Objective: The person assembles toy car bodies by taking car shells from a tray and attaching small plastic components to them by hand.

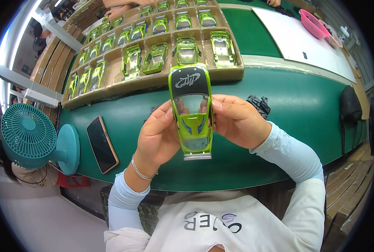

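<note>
Between my two hands is a lime-green toy car body point(191, 122) with a black hood, clear windows, blue marks and a silver strip along its near end. My left hand point(156, 133) grips its left side, thumb on the edge. On the opposite side my right hand point(237, 119) holds it in the same way. The car body is raised above the green table point(153, 178), and its far end overlaps the near edge of a cardboard tray point(145, 89). Black plastic parts point(259, 106) lie beyond my right hand; a few more are partly hidden behind my left.
Many similar green car bodies point(223, 48) sit in the tray's compartments. A phone point(101, 145) and a teal fan point(29, 132) are at the left. Far right are a white board point(296, 40), a pink basket point(313, 25) and a black bag point(351, 105). Other people's hands show at the far side.
</note>
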`<state>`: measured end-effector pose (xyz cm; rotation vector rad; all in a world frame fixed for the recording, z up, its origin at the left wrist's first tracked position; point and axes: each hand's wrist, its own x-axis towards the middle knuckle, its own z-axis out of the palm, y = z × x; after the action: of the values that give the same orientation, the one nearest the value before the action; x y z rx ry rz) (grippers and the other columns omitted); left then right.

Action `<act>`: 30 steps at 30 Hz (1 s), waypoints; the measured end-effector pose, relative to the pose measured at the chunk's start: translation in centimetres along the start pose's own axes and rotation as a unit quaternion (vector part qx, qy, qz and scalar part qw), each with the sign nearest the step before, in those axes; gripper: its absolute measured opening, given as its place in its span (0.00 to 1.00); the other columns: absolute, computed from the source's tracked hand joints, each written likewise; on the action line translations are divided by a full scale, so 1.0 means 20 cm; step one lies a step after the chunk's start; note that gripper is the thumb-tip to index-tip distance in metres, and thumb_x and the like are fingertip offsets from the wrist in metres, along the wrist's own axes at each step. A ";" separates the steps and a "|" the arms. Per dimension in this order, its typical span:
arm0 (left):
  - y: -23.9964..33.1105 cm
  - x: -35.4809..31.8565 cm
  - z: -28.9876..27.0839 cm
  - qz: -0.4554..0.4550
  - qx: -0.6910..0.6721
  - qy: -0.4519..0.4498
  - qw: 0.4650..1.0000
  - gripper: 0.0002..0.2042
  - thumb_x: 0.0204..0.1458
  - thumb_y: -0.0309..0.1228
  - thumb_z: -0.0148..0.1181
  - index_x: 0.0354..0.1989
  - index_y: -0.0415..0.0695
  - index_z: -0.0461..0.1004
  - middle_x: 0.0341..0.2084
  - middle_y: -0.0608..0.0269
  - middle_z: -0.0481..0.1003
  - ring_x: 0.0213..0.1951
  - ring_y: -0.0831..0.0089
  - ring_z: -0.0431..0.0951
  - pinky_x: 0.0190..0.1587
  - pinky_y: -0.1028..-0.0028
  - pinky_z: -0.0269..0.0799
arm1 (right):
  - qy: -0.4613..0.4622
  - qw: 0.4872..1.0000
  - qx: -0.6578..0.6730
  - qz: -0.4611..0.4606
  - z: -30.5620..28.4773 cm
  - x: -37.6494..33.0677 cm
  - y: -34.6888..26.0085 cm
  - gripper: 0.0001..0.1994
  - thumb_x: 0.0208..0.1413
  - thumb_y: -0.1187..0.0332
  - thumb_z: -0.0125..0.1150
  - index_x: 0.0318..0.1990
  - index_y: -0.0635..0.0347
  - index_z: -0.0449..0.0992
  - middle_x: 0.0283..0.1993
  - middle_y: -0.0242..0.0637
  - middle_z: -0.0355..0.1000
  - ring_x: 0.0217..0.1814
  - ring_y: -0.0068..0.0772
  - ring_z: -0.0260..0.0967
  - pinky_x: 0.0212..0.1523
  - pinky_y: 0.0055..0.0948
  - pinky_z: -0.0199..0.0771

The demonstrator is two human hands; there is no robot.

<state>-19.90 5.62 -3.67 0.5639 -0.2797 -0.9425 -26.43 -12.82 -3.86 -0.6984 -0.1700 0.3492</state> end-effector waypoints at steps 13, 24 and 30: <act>-0.01 -0.01 0.02 -0.004 -0.005 -0.008 1.000 0.12 0.55 0.31 0.47 0.44 0.38 0.62 0.33 0.65 0.65 0.37 0.78 0.66 0.44 0.76 0.62 | 0.017 1.000 0.016 0.003 0.01 0.00 0.01 0.14 0.55 0.61 0.49 0.42 0.62 0.65 0.41 0.31 0.66 0.44 0.25 0.64 0.48 0.29 0.61; -0.03 -0.02 0.03 -0.014 -0.001 0.008 1.000 0.11 0.54 0.31 0.49 0.41 0.39 0.62 0.32 0.66 0.64 0.37 0.79 0.65 0.45 0.76 0.62 | 0.030 0.998 0.055 -0.024 0.06 -0.03 0.01 0.11 0.55 0.63 0.50 0.40 0.61 0.66 0.35 0.29 0.66 0.36 0.20 0.65 0.41 0.23 0.66; -0.03 -0.01 0.02 -0.006 -0.025 0.006 1.000 0.13 0.53 0.28 0.50 0.47 0.41 0.62 0.38 0.65 0.67 0.42 0.75 0.68 0.49 0.72 0.62 | 0.048 0.997 0.053 -0.015 0.04 -0.01 0.00 0.12 0.56 0.62 0.47 0.41 0.61 0.66 0.39 0.33 0.68 0.39 0.23 0.67 0.44 0.27 0.68</act>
<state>-20.70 5.39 -3.65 0.5246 -0.2416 -0.9546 -26.94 -12.32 -3.27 -0.6059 -0.0695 0.2922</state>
